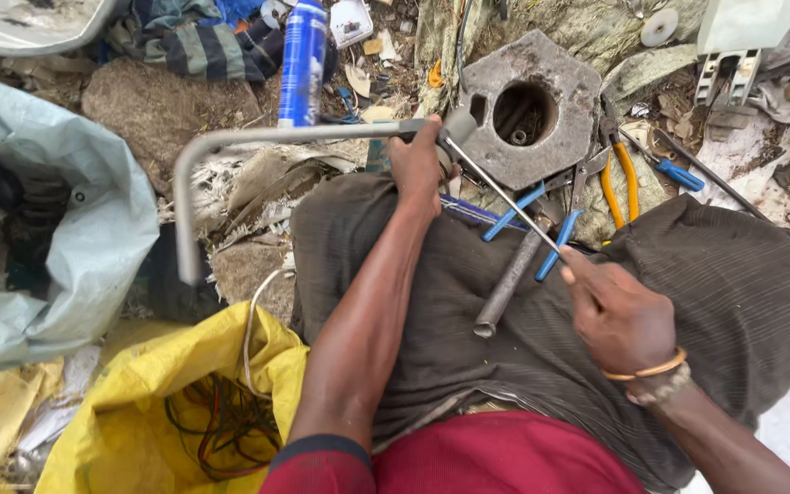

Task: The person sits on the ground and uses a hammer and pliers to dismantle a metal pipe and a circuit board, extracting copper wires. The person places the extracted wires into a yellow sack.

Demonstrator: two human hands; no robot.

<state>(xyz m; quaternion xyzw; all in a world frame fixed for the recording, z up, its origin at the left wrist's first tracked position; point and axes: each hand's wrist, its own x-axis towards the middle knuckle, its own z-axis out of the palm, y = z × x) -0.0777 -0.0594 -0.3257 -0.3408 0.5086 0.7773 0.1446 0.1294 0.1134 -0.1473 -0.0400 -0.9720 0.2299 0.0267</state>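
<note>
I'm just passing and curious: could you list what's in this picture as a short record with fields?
left hand: grips bent grey pipe at its end
right hand: pinches thin rod running up to the pipe end
lap: grey tube, blue-handled pliers
ground ahead: hexagonal block with hole, yellow-handled pliers, blue can
lower left: yellow bag of wires

Two pliers (541, 224), one pipe (509, 279)

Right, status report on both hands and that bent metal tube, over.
Left hand gripping bent grey tube at its end. Right hand holding thin rod into that end. Loose pipe and blue-handled pliers lying on lap.
</note>
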